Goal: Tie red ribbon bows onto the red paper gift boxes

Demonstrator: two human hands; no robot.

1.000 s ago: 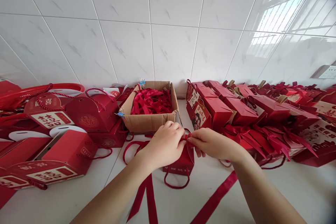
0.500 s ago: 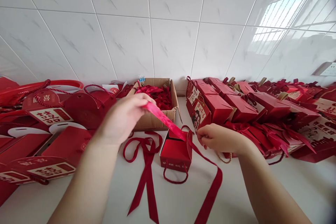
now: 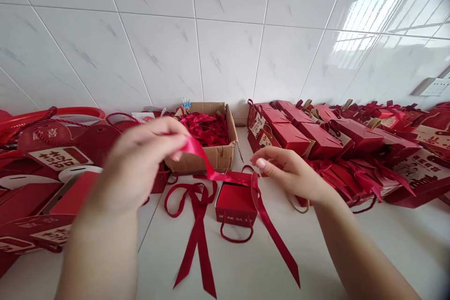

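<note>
A small red gift box (image 3: 236, 199) with rope handles stands on the white tabletop. Through its right flap runs a red ribbon (image 3: 277, 239), one tail lying on the table to the right. The other end is pinched in my left hand (image 3: 151, 159), raised to the left of the box and in front of the carton. My right hand (image 3: 284, 168) hovers just right of the flap, fingers loosely apart, with nothing seen in it. Left of the box lies a tied ribbon bow (image 3: 197, 201) with two long tails.
Behind the box, a cardboard carton (image 3: 197, 159) holds many red ribbons, with a blue binder clip (image 3: 186, 103) on its rim. Red gift boxes (image 3: 291, 136) crowd the right side. Larger red boxes (image 3: 59, 150) fill the left. A tiled wall (image 3: 228, 56) closes the back.
My left hand has moved left and toward me, drawing the ribbon through the flap. Its right tail is shorter and straighter. My right hand has risen slightly and its fingers have opened.
</note>
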